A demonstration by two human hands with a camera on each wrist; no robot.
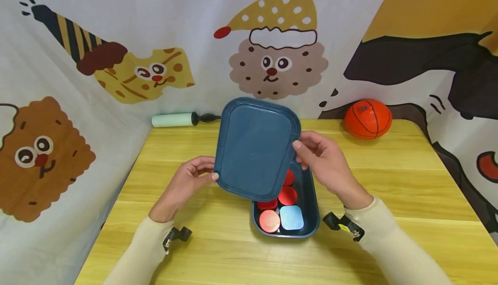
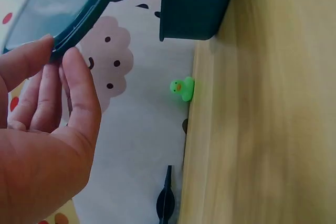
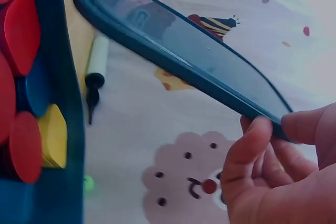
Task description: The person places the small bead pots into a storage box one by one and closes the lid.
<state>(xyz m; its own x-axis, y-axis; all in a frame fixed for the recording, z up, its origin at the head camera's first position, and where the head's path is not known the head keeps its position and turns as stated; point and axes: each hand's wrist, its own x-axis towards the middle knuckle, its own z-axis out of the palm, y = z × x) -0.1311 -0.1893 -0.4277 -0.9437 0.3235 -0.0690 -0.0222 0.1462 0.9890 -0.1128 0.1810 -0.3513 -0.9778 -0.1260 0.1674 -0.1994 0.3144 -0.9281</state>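
Observation:
Both hands hold a dark blue-green rectangular lid [image 1: 256,148], tilted above the table and the box. My left hand [image 1: 190,179] pinches its lower left edge between thumb and fingers, as the left wrist view confirms. At the right edge, my right hand [image 1: 327,159] pinches the rim with thumb and fingers. Partly hidden beneath the lid stands an uncovered dark blue box [image 1: 311,209]. In it lie several red round pieces [image 1: 269,221] and a light blue rounded-square piece [image 1: 292,218]. The right wrist view also shows a yellow piece [image 3: 54,137] inside.
At the table's back left lies a pale green hand pump [image 1: 173,120] with a black end. An orange toy basketball [image 1: 368,119] sits at the back right. A small green duck [image 2: 182,88] stands by the back edge, behind the box. A printed cloth [image 1: 210,68] hangs behind the table.

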